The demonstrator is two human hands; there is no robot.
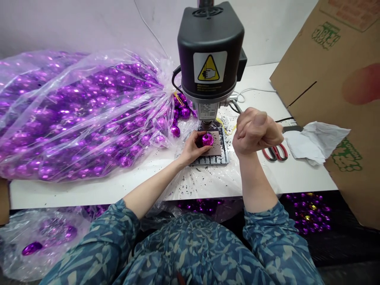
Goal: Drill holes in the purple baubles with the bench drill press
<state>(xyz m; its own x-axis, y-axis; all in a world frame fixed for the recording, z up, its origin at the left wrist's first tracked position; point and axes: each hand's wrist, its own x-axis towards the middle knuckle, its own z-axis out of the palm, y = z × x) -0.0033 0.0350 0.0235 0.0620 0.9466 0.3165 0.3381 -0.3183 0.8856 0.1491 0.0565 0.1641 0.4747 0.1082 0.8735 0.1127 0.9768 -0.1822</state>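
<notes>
Between the thumb and fingers of my left hand (196,147) is a shiny purple ball (208,139), with a small dark spot on its top. It rests on a flat board over the metal base plate (224,158) of a black bench drill press (210,43). The press's chuck (207,124) is just above and behind the ball; whether they touch, I cannot tell. My right hand (257,130) is closed in a fist around the end of the press's lever (236,106), most of which is hidden by the fingers.
A big clear bag of purple balls (89,114) fills the left, with loose balls (175,131) by its mouth. Red-handled scissors (274,153), white paper (311,142) and a cardboard box (335,79) are on the right. Dark shavings litter the plastic sheet (190,182). More balls (311,213) lie below the table.
</notes>
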